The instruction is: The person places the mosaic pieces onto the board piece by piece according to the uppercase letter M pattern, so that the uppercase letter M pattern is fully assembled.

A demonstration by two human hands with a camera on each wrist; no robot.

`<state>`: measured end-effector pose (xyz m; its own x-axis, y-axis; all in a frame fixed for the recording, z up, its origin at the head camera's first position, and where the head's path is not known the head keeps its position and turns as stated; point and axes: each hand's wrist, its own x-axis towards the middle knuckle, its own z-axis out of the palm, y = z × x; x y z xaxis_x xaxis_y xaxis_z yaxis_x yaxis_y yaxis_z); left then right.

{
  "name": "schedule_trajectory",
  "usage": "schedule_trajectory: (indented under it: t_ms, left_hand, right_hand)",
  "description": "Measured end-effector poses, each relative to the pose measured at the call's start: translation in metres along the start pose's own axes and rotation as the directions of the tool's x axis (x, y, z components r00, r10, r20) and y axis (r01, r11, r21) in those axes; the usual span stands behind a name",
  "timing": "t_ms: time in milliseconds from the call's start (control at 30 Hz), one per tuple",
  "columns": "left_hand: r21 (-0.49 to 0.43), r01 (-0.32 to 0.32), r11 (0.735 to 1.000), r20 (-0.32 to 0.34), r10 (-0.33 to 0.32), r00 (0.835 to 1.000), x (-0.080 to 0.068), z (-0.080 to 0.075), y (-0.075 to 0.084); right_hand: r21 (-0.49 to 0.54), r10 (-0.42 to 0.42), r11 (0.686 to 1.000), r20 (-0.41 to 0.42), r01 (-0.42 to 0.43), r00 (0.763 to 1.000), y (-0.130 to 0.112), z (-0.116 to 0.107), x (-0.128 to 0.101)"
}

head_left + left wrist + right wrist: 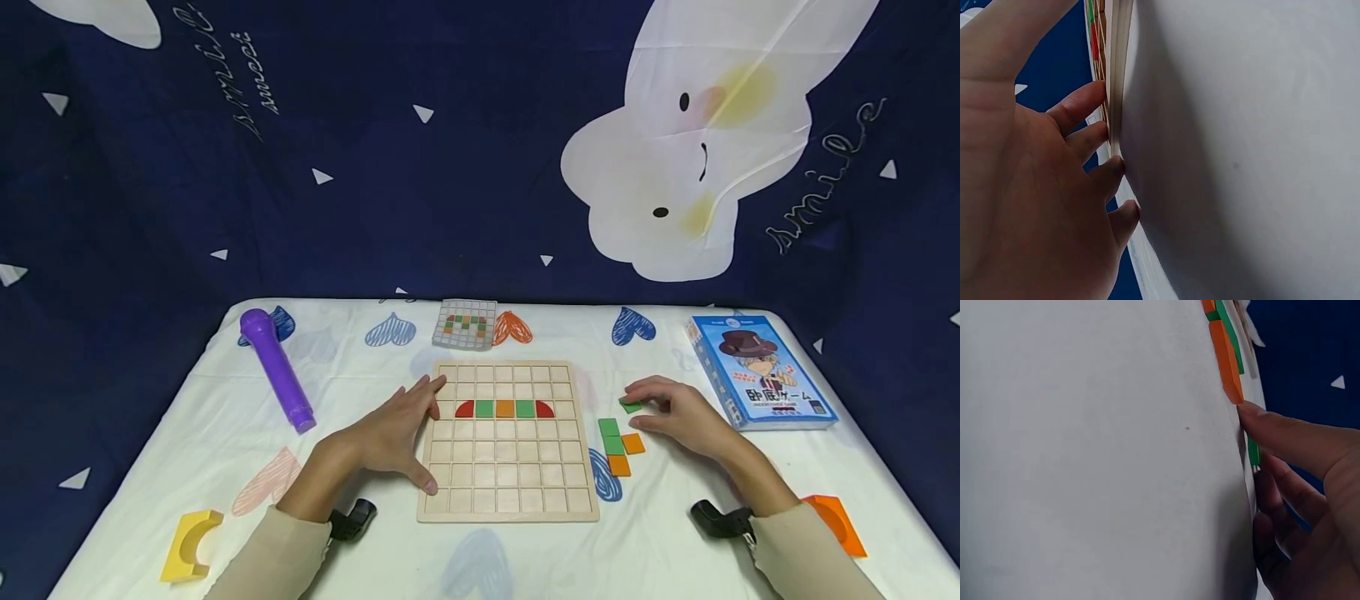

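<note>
A square wooden grid board [507,501] lies in the middle of the table. Across one of its upper rows run red quarter-round pieces [465,409] at both ends, green squares [485,408] and an orange square [506,408] between them. My left hand [393,429] rests along the board's left edge, fingers spread, thumb near the lower corner. To the board's right, my right hand [678,414] has thumb and fingertips around a green tile [1254,452], partly hidden by them. Just left of it lie loose green tiles [612,445] and orange tiles [633,443].
A small pattern card [465,342] lies behind the board. At the left are a purple toy microphone [279,371] and a yellow arch block [180,554]. A blue game box [761,371] lies at the right; an orange block [843,525] is partly behind the right forearm.
</note>
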<state>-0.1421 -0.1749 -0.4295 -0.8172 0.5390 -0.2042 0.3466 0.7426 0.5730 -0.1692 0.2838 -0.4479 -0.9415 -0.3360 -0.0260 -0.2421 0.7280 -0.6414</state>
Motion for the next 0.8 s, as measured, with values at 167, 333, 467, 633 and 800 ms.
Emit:
schedule_trajectory:
  t_ms: [167, 333, 467, 633, 800]
  left_hand:
    - [0.012, -0.001, 1.0, -0.001, 0.001, 1.0, 0.0006, -0.0015, 0.0006]
    - [0.014, 0.003, 1.0, 0.004, -0.003, 1.0, 0.0008, -0.0014, 0.0005]
    - [0.012, 0.002, 1.0, 0.003, -0.002, 1.0, 0.0004, -0.0006, 0.0001]
    - [0.002, 0.014, 1.0, 0.004, -0.014, 1.0, 0.0, 0.0, -0.0001]
    - [-0.008, 0.011, 1.0, 0.005, -0.011, 1.0, -0.0001, -0.0002, 0.0003]
  right_hand:
    - [-0.006, 0.004, 1.0, -0.026, -0.004, 1.0, 0.0012, 0.0023, 0.0025]
    - [-0.004, 0.0, 1.0, -0.068, 0.0, 0.998, 0.0028, 0.0065, 0.0045]
    - [0.006, 0.004, 1.0, -0.086, -0.004, 0.996, 0.0022, 0.0086, 0.0051]
    - [0.002, 0.025, 1.0, -0.087, -0.025, 0.996, -0.0006, 0.0085, 0.0052]
    - [-0.016, 0.06, 0.998, -0.075, -0.061, 0.995, -0.0033, 0.0064, 0.0046]
